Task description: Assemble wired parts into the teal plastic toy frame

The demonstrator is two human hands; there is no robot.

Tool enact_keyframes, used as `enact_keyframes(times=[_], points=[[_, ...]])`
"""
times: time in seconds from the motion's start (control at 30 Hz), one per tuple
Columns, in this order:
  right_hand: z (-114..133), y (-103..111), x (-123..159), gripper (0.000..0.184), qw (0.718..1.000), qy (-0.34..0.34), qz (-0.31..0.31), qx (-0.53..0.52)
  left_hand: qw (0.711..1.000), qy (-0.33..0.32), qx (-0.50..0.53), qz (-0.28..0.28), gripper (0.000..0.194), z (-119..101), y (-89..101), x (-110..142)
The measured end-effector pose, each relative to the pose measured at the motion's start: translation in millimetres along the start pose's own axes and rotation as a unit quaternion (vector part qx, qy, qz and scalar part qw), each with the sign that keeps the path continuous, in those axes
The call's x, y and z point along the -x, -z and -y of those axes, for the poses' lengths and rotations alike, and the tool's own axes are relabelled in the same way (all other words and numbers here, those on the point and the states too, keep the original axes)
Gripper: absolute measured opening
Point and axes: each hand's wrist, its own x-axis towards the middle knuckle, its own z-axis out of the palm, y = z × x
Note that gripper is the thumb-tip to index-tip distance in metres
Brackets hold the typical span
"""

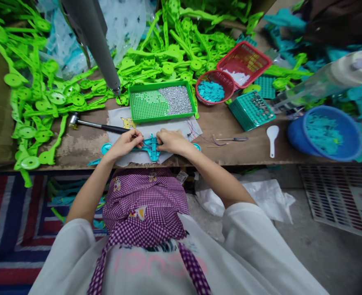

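The left hand (127, 143) has its fingers bent inward at one side of a long turquoise plastic part with round ends (153, 150); at this size I cannot tell whether they grip it, a wire or nothing. The right hand (172, 141) is closed on the other side of the part, which lies beneath both hands on a pale grey cloth (116, 118), near the front edge of the brown wooden table (226, 155).

That nearness is the main risk: a firm push toward the body could drag part and cloth together over the edge. The fine red and blue wires (193, 133), loose just beside the right hand, could snag on a finger or get trapped under the part if it is turned.

The shallow green plastic tray (164, 119) sits partly on the same cloth, so a tug there might jolt its small silver metal pieces (179, 100) and spill some. The black-handled hammer (107, 127) reaches close to the left hand, where a backward knuckle could knock it. The grey pen-shaped power driver (99, 45) has its tip beside the tray; a careless reach forward could bump it.
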Motion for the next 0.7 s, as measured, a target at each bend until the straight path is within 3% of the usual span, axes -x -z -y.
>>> enact_keyframes(times=[0.13,0.2,0.33,0.43,0.57,0.7], points=[[-7.5,-7.4,13.4,0.008,0.997,0.051,-0.039,-0.048,0.972,-0.122,-0.190,-0.061,0.011,-6.9,-8.8,15.7],[-17.5,-13.8,22.6,0.014,0.989,0.090,-0.070,-0.099,0.960,-0.148,-0.207,-0.121,0.014,-4.1,-6.4,20.0],[-34.2,-22.6,37.3,0.022,0.986,0.119,-0.090,-0.076,0.958,-0.111,-0.030,-0.264,0.034,10.3,11.8,18.6],[-39.2,-22.4,44.9,0.034,0.984,0.132,-0.106,-0.055,0.928,-0.106,0.036,-0.355,0.039,10.4,27.7,26.0],[-31.3,-25.9,56.8,0.035,0.967,0.096,-0.236,-0.002,0.876,-0.154,-0.098,-0.447,0.030,0.4,43.5,61.5],[-25.6,-45.8,68.0,0.035,0.942,0.063,-0.327,-0.031,0.848,-0.118,-0.229,-0.463,0.022,8.8,56.0,97.7]])
